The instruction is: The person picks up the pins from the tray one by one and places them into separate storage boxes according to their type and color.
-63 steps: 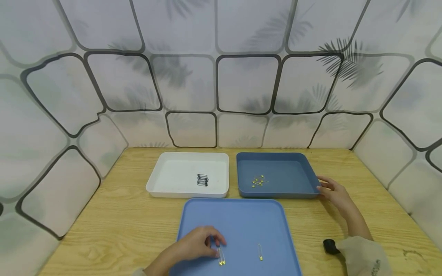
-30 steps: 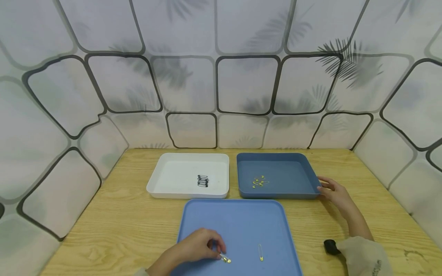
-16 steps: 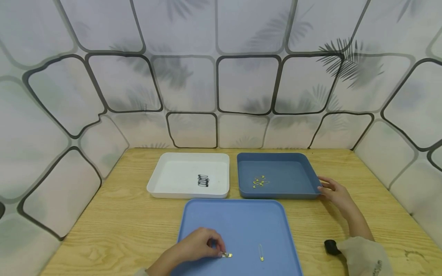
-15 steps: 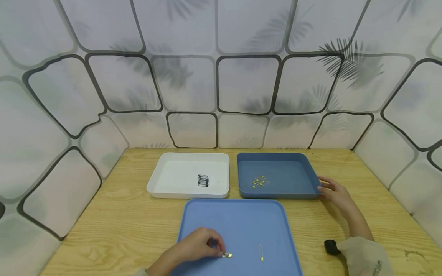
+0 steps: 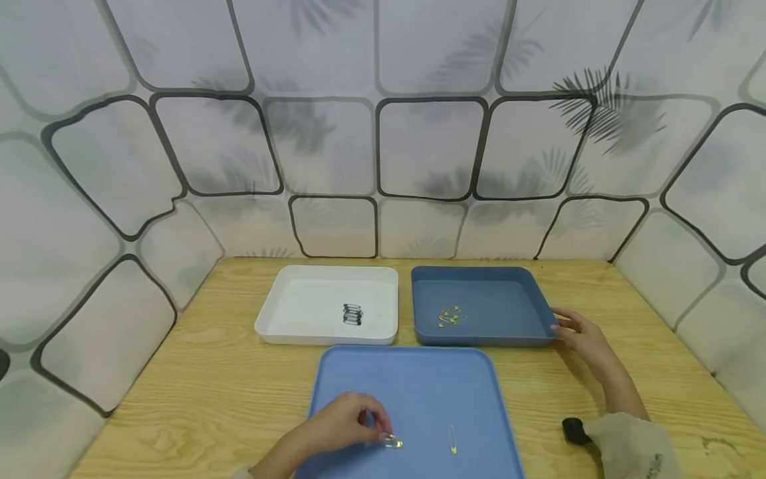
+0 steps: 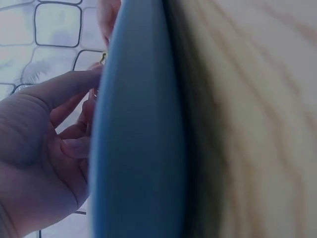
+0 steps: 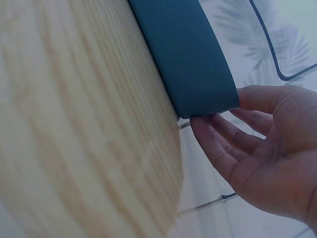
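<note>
My left hand [image 5: 347, 424], over the light blue tray [image 5: 413, 386], pinches a small bunch of safety pins [image 5: 393, 442] by thumb and fingertips. Their gold heads stick out to the right. In the left wrist view the tray's edge covers part of the fingers, and a gold pin end [image 6: 103, 57] shows above the thumb. A single gold safety pin [image 5: 452, 440] lies to the right on the same tray. With relaxed fingers, my right hand [image 5: 580, 338] touches the front right corner of the dark blue tray [image 5: 503, 340]; the right wrist view shows fingertips against its wall.
Inside the dark blue tray is a pile of gold safety pins [image 5: 451, 316]. Beside it, the white tray [image 5: 299, 326] holds a row of black safety pins [image 5: 352, 314]. Both stand behind the light blue tray on the wooden table [image 5: 203, 399], before a patterned backdrop [image 5: 329, 146].
The pins under my left hand were lying with heads toward me; now they are gathered between the fingertips and turned so the heads point right. My right hand has stayed on the dark blue tray.
</note>
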A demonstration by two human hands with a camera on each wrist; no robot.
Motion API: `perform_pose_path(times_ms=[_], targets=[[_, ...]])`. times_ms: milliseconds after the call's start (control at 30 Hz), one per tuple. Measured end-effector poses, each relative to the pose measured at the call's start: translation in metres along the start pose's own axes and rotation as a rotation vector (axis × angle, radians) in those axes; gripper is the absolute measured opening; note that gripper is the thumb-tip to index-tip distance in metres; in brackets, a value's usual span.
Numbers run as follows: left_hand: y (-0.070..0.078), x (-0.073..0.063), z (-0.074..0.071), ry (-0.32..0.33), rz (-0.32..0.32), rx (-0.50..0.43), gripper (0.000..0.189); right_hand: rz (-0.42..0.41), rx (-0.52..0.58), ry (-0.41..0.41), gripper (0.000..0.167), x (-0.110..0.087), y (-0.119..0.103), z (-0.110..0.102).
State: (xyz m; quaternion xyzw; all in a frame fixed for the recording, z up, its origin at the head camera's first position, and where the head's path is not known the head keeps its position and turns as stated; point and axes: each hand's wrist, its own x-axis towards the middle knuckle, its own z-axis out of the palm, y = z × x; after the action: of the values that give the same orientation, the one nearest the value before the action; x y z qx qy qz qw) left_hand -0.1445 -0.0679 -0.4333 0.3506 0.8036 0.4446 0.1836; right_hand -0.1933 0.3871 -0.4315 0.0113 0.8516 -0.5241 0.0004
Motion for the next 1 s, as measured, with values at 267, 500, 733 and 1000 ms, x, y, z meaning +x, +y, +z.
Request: perform_pose_path(times_ms=[267,500,733,1000], targets=[[0.007,0.001,-0.006,0.013,0.01,0.023,0.01,-0.012,0.014,0.005,0.057,0.001,0.002,0.001],[0.014,0.007,-0.015,0.012,0.021,0.067,0.011,-0.01,0.013,0.008,0.057,0.001,0.002,0.001],[0.023,0.016,-0.024,0.025,0.045,0.12,0.012,0.001,0.009,0.007,0.056,0.001,0.003,0.001],[0.028,0.033,-0.036,0.018,0.06,0.152,0.011,-0.01,0.031,0.002,0.056,0.001,0.003,0.0]])
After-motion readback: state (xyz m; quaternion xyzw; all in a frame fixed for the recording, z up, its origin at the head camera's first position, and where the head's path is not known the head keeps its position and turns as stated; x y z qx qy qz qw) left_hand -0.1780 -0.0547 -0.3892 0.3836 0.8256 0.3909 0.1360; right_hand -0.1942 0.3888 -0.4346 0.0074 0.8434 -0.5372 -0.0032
